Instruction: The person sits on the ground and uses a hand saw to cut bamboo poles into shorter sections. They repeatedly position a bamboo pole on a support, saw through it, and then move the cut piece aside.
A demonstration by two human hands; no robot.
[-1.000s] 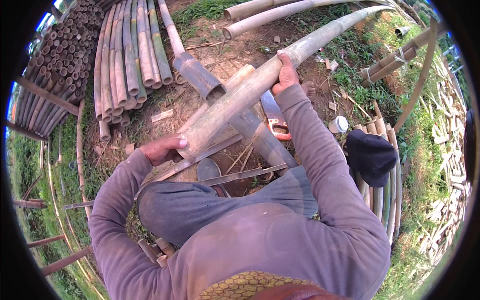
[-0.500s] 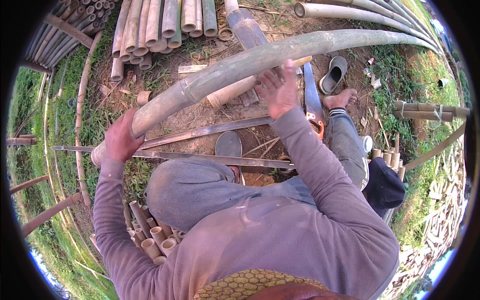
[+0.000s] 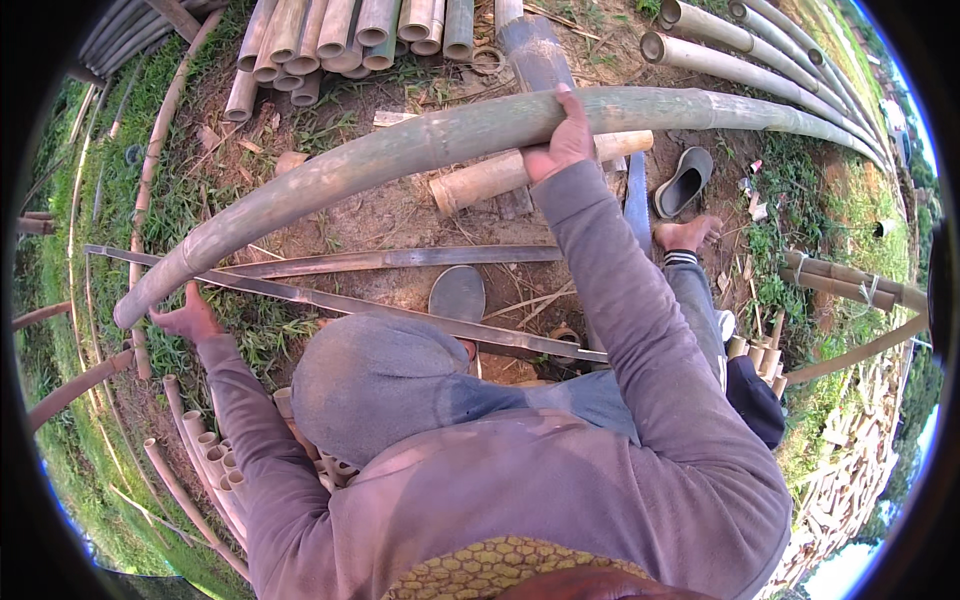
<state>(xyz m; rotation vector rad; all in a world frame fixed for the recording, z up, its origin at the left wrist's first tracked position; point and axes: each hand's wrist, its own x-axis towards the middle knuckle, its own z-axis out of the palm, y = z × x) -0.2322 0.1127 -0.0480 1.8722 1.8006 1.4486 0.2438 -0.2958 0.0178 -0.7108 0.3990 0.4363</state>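
A long greenish-grey bamboo pole [image 3: 400,150] slants across in front of me, its cut end at the left. My right hand [image 3: 562,140] grips the pole near its middle, thumb over the far side. At the left end my left hand [image 3: 190,318] is spread, thumb and fingers apart, close against the pole's near side; whether it bears weight is not clear. Below the pole lie two long flat strips, the farther strip [image 3: 400,258] and the nearer strip [image 3: 400,316]. A shorter tan bamboo piece [image 3: 470,187] lies beyond them, partly behind my right hand.
A saw blade [image 3: 637,200] shows beside my right forearm, its handle hidden. One sandal [image 3: 685,182] lies near my bare foot; another sandal [image 3: 458,293] is by my knee. Stacked bamboo tubes [image 3: 345,35] lie far left, long poles [image 3: 720,65] far right, a dark cap [image 3: 753,403] at right.
The pole has shifted left and its left end now reaches farther out. My left hand has loosened from around it and moved lower left. My right hand has closed on the pole.
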